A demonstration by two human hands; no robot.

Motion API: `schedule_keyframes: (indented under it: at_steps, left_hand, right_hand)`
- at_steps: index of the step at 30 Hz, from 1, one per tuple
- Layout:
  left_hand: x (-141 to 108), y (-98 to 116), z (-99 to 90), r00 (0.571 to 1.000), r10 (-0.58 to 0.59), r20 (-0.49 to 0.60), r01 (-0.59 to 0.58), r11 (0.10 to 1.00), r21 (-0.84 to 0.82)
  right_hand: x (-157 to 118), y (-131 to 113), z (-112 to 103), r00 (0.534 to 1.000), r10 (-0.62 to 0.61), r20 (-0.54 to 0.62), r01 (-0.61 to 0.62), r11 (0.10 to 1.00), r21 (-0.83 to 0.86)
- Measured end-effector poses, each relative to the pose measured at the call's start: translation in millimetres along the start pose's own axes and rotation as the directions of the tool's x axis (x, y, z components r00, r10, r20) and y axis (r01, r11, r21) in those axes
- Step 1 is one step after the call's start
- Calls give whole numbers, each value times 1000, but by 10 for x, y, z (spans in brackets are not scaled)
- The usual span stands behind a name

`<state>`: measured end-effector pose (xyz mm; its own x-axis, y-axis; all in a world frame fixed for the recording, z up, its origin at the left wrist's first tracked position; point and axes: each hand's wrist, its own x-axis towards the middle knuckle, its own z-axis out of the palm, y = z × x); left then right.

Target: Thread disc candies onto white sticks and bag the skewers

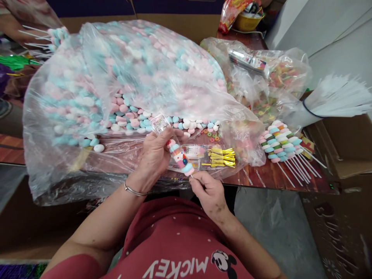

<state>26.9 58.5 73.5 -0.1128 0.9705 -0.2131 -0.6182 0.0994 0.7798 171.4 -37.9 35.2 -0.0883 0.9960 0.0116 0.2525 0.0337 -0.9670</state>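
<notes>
A skewer of pink, blue and white marshmallow-like candies is in front of me, inside a clear printed bag. My left hand is closed on the bag near its upper end, thumb on top. Below it, my right hand pinches the white stick at the skewer's lower end. Just beyond my hands lies a bundle of gold twist ties, beside a stack of clear printed bags. Loose pink, blue and white candies spill from the mouth of a large clear plastic sack.
Finished-looking candy skewers are piled at the table's right, sticks toward me. Behind them stand many white sticks in a bundle. A bag of ring candies lies at the back right. At the far left, another person's arm is near more skewers.
</notes>
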Motion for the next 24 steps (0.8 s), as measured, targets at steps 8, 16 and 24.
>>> schedule_keyframes:
  at_steps: [8,16,24]
  left_hand:
    - [55,-44,37,990,-95,-100,93,995,-22]
    - [-55,-165,100,991,-95,-99,86,992,-87]
    - [-232,-297,190,980,-201,-6,199,973,-118]
  right_hand:
    - [-15,118,11,909,-409,-81,285,751,-596]
    - [60,107,131,934,-332,-131,213,813,-543]
    - [158,37,182,967,247,55,-247,867,433]
